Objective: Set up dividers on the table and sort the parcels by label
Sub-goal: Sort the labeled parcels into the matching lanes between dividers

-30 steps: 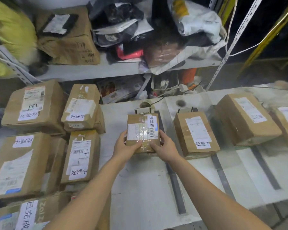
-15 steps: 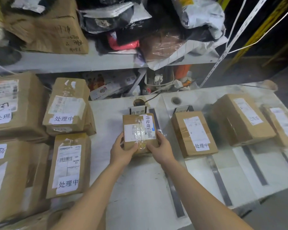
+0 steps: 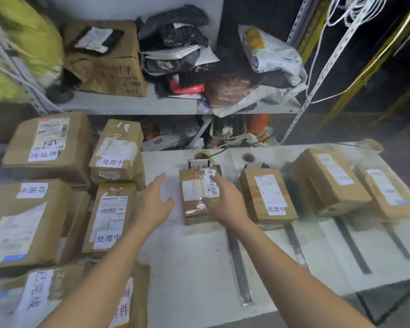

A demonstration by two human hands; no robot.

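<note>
A small taped cardboard parcel [image 3: 194, 197] lies flat on the white table [image 3: 189, 261], just in front of a standing label card [image 3: 198, 165]. My left hand [image 3: 152, 204] hovers open to the parcel's left, a gap apart from it. My right hand [image 3: 223, 200] is spread over the parcel's right side, fingers apart, lying on or just above its label. A dark divider strip [image 3: 239, 268] runs toward me from the parcel. Right of it lies a second parcel [image 3: 266, 197], then a third [image 3: 327, 183] and a fourth [image 3: 386, 192], with more strips [image 3: 296, 247] between them.
Several larger labelled boxes [image 3: 47, 147] are stacked at the left, one [image 3: 109, 216] close to my left forearm. A shelf [image 3: 137, 105] behind the table holds bags and a brown box. A perforated metal upright [image 3: 317, 81] leans at the right.
Both hands held the small parcel by its near corners before; now it rests on the table, my left hand has let go and moved left, and my right hand has spread over its top.
</note>
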